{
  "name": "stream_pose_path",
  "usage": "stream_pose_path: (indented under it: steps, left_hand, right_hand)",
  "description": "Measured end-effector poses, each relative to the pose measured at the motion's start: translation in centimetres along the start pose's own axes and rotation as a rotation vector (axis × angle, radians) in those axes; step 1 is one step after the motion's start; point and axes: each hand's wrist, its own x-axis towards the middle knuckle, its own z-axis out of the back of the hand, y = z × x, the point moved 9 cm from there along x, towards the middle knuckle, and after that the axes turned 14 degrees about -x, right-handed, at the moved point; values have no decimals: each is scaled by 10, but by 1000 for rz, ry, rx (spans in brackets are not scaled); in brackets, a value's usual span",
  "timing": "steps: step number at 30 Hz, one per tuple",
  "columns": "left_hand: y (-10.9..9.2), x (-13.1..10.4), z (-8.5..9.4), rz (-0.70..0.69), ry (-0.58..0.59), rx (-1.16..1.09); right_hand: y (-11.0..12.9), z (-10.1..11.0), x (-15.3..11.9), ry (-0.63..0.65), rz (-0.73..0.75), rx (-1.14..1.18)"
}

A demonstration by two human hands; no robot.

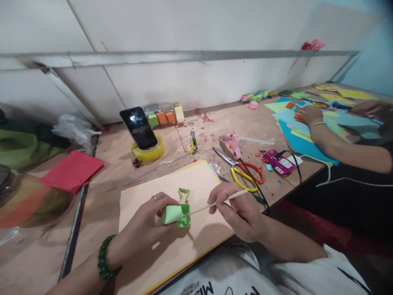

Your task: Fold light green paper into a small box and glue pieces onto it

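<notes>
Between the fingers of my left hand [153,221] is a small folded green paper box [173,214], pale green on one side and darker green at its open end. My right hand [235,209] is closed around a thin wooden stick [229,198]. The stick's far tip reaches the open end of the box. Just behind the box, a cut green paper piece [184,194] lies on a stack of peach paper sheets [138,198]. A green bead bracelet is on my left wrist.
Scissors [242,164], a pink glue gun [233,144], a cutter [193,141] and a purple power strip [280,162] lie behind and right. A phone [139,128] leans on a yellow tape roll [149,151]. Another person's hands [310,116] work over colored paper at right.
</notes>
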Motion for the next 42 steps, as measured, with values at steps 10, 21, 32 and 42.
stream_pose_path:
  steps: [10, 21, 32, 42]
  left_hand:
    - [-2, 0, -4, -55, 30, 49]
    - [2, -2, -5, -8, -22, 1]
    - [14, -3, -8, 117, 9, -19]
    - [12, -3, -9, 105, 14, -1]
  right_hand:
    - [11, -5, 7, 32, 107, -95]
    - [29, -21, 7, 91, 338, -153]
    - [-10, -5, 4, 62, -86, 0]
    - [-17, -17, 1, 84, -101, -69]
